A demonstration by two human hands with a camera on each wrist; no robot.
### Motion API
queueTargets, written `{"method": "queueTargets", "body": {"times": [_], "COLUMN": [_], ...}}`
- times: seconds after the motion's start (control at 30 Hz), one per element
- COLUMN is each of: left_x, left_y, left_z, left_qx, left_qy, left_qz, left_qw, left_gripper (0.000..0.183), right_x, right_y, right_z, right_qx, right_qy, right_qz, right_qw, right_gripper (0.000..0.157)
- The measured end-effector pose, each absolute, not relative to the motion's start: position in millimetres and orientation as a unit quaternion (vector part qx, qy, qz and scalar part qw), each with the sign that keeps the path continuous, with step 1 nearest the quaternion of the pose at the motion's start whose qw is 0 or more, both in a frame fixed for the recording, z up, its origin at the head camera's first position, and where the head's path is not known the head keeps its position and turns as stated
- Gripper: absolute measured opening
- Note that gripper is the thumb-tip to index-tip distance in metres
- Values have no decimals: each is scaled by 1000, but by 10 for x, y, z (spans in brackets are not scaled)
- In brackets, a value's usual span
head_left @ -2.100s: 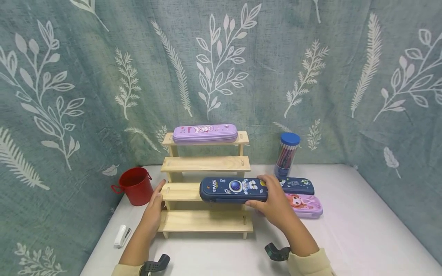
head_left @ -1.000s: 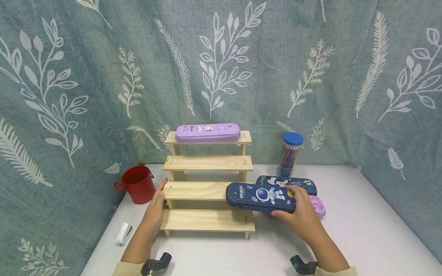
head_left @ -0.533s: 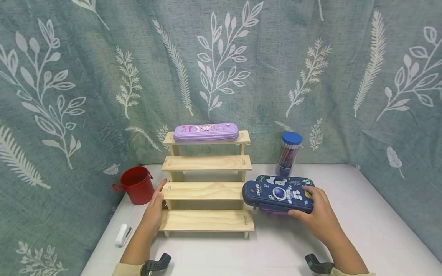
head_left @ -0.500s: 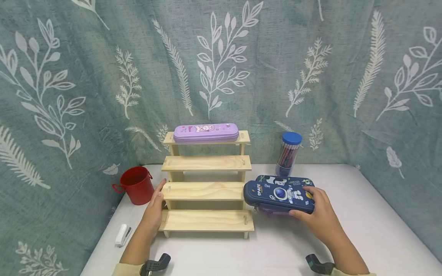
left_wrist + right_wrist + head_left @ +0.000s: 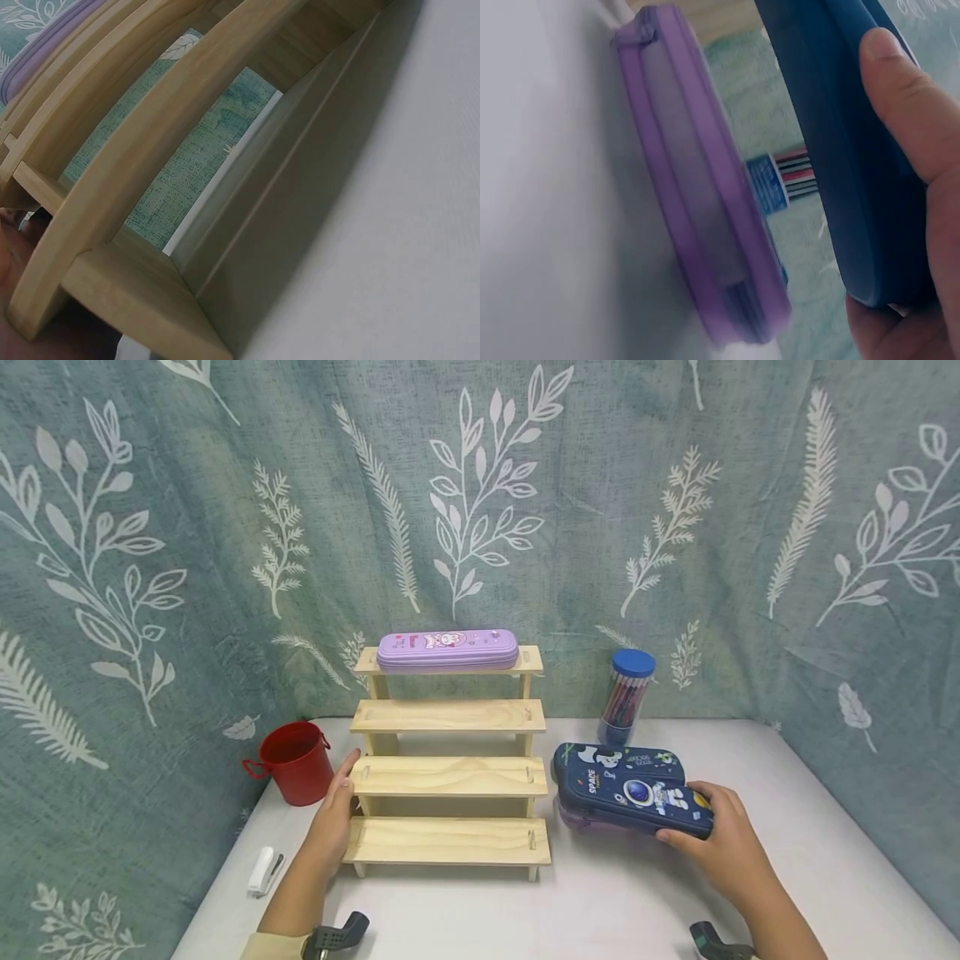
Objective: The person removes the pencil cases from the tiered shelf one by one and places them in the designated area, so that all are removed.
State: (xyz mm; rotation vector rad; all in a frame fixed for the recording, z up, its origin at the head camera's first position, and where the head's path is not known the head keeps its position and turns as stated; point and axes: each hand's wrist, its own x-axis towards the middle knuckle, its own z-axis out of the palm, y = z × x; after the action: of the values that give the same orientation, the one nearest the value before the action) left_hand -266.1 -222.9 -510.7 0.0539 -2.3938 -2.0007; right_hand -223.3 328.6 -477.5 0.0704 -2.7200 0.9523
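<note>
The navy space pencil case (image 5: pixel 622 793) hangs over the right part of the white table (image 5: pixel 450 918), right of the wooden shelf (image 5: pixel 450 777); in the right wrist view a clear gap parts it from the purple pencil case (image 5: pixel 694 169) beneath. The right hand (image 5: pixel 731 839) grips it by its right, nearer end, thumb on the near long side and fingers on the far one. The left hand (image 5: pixel 330 818) rests against the left end of the shelf; whether its fingers wrap the wood, I cannot tell. The navy case looks like a stiff moulded shell, so it should hold its shape under a firm squeeze, with a little give at most. It is probably light, though the contents are hidden and could slide and shift the balance. The rounded, smooth-looking edges may slip if pinched weakly, and an end hold would let the left end dip. A hold across the middle, thumb and fingers on the two long sides, should balance better. Breakage seems a small worry.
</note>
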Motion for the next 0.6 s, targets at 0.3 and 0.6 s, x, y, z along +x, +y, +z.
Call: {"method": "queueTargets", "body": {"times": [0.3,0.6], "left_x": [-2658,-2660], "left_y": [-2233,-2243], "left_z": [-5100,-5096], "left_qx": [15,16], "left_qy": [-764,-761], "left_qz": [-644,-649], "left_qw": [12,9], "left_gripper": [51,51], "right_x": [-2214,-2132], "right_y": [3391,3437], "right_z": [-4953,-5052], "right_qx": [17,51], "right_qy": [-948,-943], "right_qz": [309,321], "right_qw": [77,65], "right_gripper": [116,105]}}
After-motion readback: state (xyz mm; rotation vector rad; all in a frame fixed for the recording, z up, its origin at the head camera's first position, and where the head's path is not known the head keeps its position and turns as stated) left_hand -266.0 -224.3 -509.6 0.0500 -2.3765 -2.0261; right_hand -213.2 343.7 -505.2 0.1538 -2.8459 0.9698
